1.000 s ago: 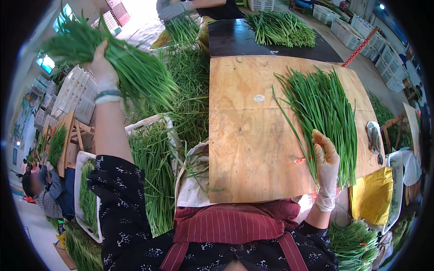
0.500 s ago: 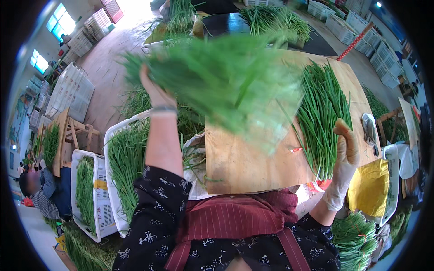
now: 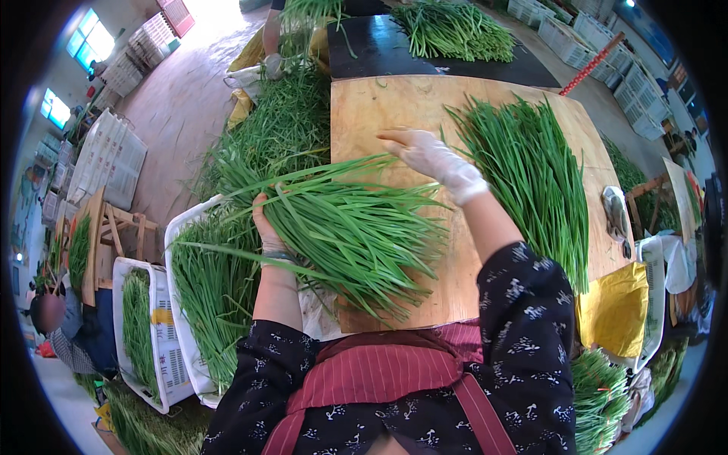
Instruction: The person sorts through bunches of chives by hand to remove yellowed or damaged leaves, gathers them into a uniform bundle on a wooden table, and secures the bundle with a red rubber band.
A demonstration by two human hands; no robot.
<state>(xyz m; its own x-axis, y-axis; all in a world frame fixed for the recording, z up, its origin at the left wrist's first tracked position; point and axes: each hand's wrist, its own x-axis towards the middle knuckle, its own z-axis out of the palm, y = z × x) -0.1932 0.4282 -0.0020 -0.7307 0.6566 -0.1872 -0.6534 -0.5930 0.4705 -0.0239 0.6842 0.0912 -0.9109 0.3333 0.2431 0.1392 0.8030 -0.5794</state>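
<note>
A thick bunch of green garlic chives fans out to the right over the left edge of the wooden board. My left hand is closed round its gathered end, with part of the fingers hidden behind the leaves. In a white glove, my right hand hovers above the board with its fingers stretched out. A few long stray leaves reach up close under its fingertips; whether they touch I cannot tell. To the right of that hand, another wide bundle of chives lies spread along the board.
At my left stands a white crate heaped with chives. Loose leaves pile up beyond it, left of the board. On a black surface at the far side lie more chives. A yellow sack hangs by the board's right corner.
The bunch in my left hand has come down from a blurred swing above the board to its left edge. My right hand has moved from the right side to the middle, fingers now extended.
</note>
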